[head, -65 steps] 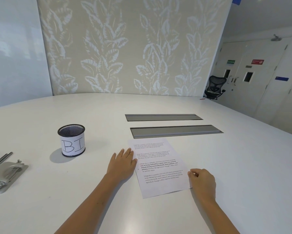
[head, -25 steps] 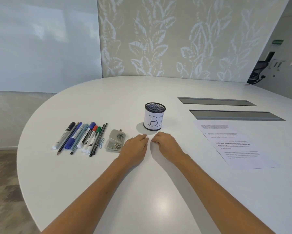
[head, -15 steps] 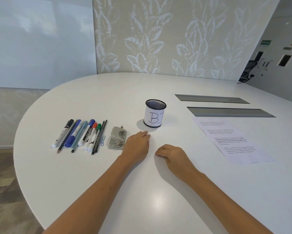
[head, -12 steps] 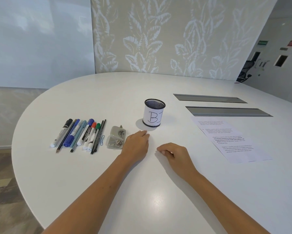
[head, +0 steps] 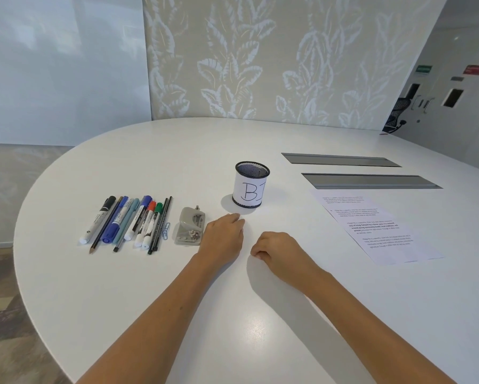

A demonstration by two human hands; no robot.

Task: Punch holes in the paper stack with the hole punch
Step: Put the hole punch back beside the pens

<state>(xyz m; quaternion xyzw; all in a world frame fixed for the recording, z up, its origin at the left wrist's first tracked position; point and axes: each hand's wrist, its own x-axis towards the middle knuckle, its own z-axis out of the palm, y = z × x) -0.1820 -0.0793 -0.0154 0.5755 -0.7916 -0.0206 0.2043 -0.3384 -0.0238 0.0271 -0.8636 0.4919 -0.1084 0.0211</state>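
A small grey metal hole punch point(head: 190, 227) lies on the white table, left of centre. My left hand point(head: 223, 236) rests flat on the table right beside it, fingers extended and holding nothing. It may just touch the punch's right side. My right hand point(head: 278, 252) sits to the right with its fingers curled under, empty. The printed paper stack point(head: 376, 228) lies flat far to the right, well apart from both hands.
A row of several markers, pens and pencils point(head: 130, 221) with a blue paper clip point(head: 166, 230) lies left of the punch. A black mesh cup labelled "BI" point(head: 250, 185) stands behind my hands. Two grey cable slots point(head: 368, 181) sit beyond the paper. The table's curved edge runs at left.
Both hands left the paper and moved left as my view turned that way. In the last second my right hand drew back toward me and curled; my left hand stayed by the punch.
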